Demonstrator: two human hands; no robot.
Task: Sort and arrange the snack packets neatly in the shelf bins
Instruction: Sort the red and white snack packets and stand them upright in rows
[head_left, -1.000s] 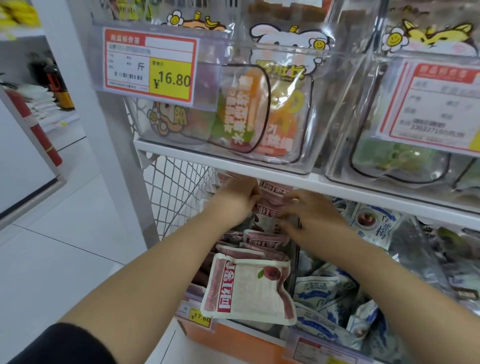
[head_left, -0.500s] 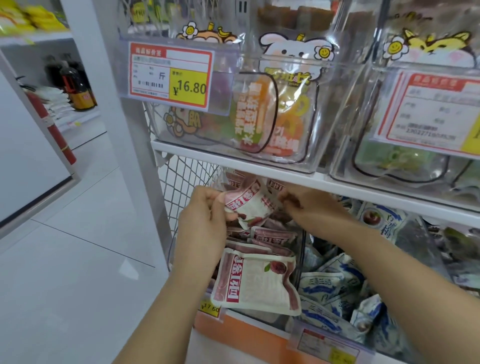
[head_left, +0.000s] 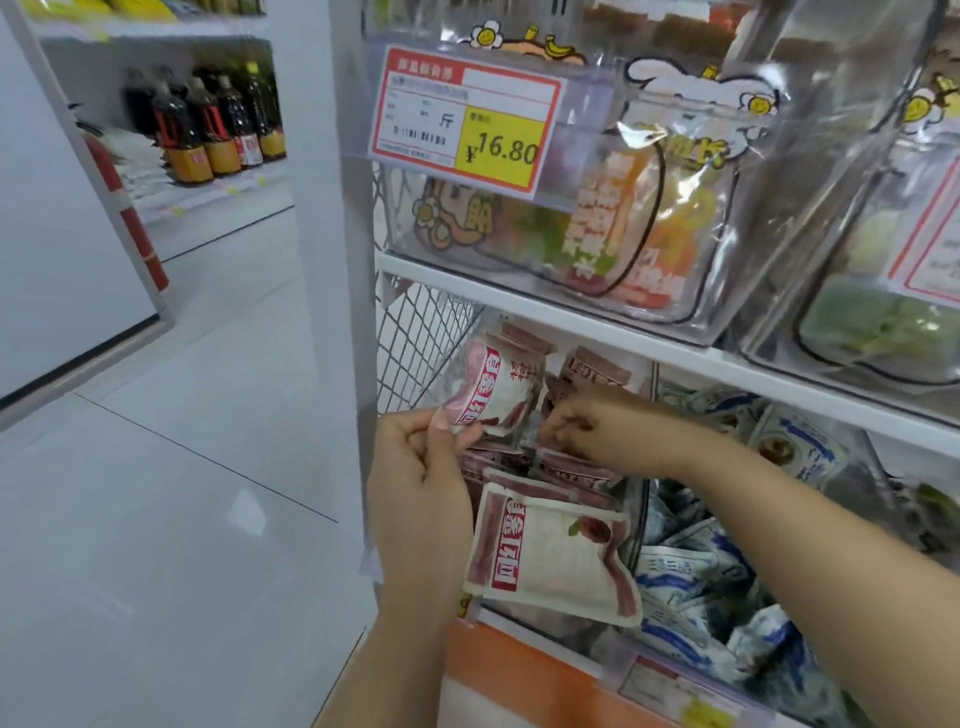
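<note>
1. Your left hand pinches a red-and-white snack packet of thin, crinkled plastic film with a slight sheen.
2. The packet lying at the bin front looks like the same soft film, its white panel matt.
3. The upper bin is clear, hard, glossy plastic.
4. The price tag is printed paper behind a clear sleeve.
5. The shelf's side grid is white-coated wire.
6. The floor is smooth, glossy tile.

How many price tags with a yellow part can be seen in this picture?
3. One price tag hangs on the upper left bin, one at the right edge, one on the bottom shelf front. Others may be hidden.
</note>
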